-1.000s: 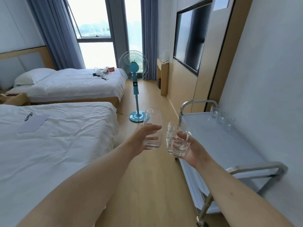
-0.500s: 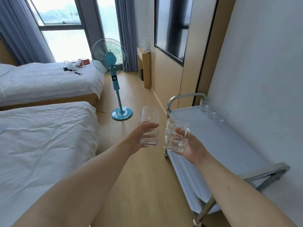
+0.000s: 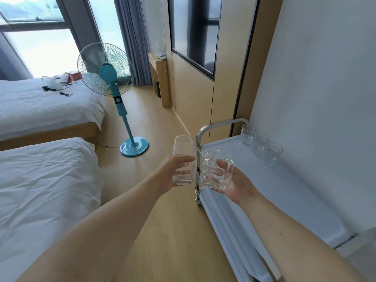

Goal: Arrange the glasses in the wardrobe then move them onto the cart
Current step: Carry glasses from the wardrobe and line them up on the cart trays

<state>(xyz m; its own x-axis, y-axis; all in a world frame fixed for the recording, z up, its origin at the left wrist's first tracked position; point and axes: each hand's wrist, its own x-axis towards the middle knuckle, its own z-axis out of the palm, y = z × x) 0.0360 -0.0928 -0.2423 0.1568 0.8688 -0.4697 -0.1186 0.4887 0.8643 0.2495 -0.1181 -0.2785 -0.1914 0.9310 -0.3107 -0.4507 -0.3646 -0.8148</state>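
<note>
My left hand [image 3: 170, 171] grips a tall clear tumbler [image 3: 182, 151] upright, just left of the cart's far handle. A dimpled clear glass mug [image 3: 215, 171] is held in my right hand [image 3: 234, 181], above the near-left part of the cart's white top shelf [image 3: 284, 192]. The two glasses are side by side and nearly touching. Three more clear glasses [image 3: 262, 144] stand in a row at the far right of the cart [image 3: 218, 124], against the wall.
A blue standing fan [image 3: 114, 94] stands on the wooden floor left of the cart. Two white beds [image 3: 44, 180] fill the left side. A white wall runs along the cart's right. A wooden side table [image 3: 160, 86] stands further back.
The view has swung right and closer to the cart. Both hands, holding their glasses, have come nearer the cart's far handle and top shelf.
</note>
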